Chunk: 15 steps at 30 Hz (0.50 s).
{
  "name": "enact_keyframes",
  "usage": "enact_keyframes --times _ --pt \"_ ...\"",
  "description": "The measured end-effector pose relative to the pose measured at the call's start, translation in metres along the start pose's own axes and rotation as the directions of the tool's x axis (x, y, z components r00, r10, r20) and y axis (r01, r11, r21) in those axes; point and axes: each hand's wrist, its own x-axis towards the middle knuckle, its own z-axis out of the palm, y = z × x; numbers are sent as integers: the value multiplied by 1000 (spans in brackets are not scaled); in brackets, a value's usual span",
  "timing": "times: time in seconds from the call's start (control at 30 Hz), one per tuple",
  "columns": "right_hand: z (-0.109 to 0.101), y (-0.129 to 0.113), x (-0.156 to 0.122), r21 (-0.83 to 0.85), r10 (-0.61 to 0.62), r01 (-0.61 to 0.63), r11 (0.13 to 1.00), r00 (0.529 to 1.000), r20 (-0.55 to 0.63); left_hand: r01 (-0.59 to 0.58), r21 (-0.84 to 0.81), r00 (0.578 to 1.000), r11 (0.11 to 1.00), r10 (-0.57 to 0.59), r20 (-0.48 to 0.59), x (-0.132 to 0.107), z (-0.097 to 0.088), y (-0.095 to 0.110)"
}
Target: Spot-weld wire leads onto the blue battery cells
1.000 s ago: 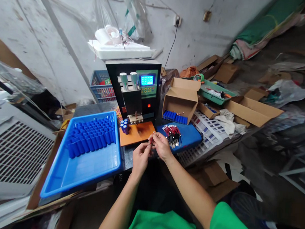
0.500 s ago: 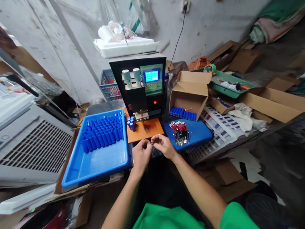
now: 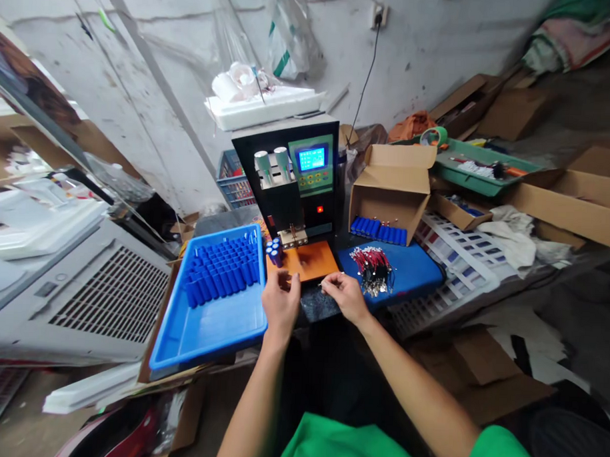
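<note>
My left hand (image 3: 281,300) is over the front left edge of the orange board (image 3: 311,261), thumb and fingers apart, with nothing visible in it. Just beyond its fingertips a few blue cylindrical battery cells (image 3: 274,252) with pale tops stand upright on the board. My right hand (image 3: 347,295) is pinched at the board's front right corner. A tiny light-coloured piece shows at its fingertips, too small to name. Behind the board stands a black spot welder (image 3: 283,208) with a lit screen, its electrode tips above the board's back edge.
A blue tray (image 3: 209,328) with many upright blue cells is at left. On a blue pad (image 3: 413,269) at right lies a bunch of red and black wire leads (image 3: 373,269). Behind it an open cardboard box (image 3: 391,185) holds blue cells. A green tray (image 3: 487,169) stands farther right.
My hands have come apart from each other. The left has gone left toward the standing cells and its fingers have opened. The right stays pinched. The whole view has shifted slightly.
</note>
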Motion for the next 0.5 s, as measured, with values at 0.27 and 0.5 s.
enact_keyframes --times 0.27,0.5 --pt "4 3 -5 30 25 -25 999 1000 -9 225 388 968 894 -160 -193 50 8 -5" --pt "1 5 -7 31 54 -54 998 999 -1 270 448 960 852 -200 -198 47 14 -3"
